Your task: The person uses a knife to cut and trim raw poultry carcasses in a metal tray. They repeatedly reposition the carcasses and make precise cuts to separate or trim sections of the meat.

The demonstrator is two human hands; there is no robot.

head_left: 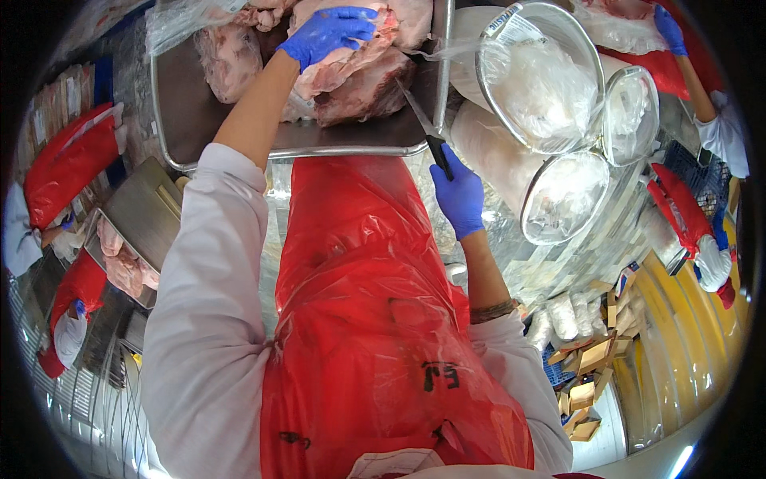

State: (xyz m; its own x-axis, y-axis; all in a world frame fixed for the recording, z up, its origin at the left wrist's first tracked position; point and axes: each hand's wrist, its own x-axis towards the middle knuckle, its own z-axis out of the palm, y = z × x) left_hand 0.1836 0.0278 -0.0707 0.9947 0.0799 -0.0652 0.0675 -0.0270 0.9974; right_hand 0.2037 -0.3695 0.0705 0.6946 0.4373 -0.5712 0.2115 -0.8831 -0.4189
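Note:
A large piece of raw meat [363, 84] with pale skin and a dark red cut side lies in a deep metal tub [191, 132]. My left hand [329, 36], in a blue glove, rests on top of it with fingers stretched forward. In my blue-gloved right hand [460, 194] is a knife [435, 142] with a black handle. Its blade slants up and left over the tub's near right rim, the tip by the dark side of the meat. Whether the tip touches the meat I cannot tell. Another pale piece of meat [227, 62] lies to the left.
Right of the tub stand several round metal hoops lined with clear plastic bags [550, 88]. Cardboard boxes [590, 355] are piled at the lower right. At the left, a metal bin [120, 259] holds more meat. Co-workers in red aprons [76, 160] stand on both sides.

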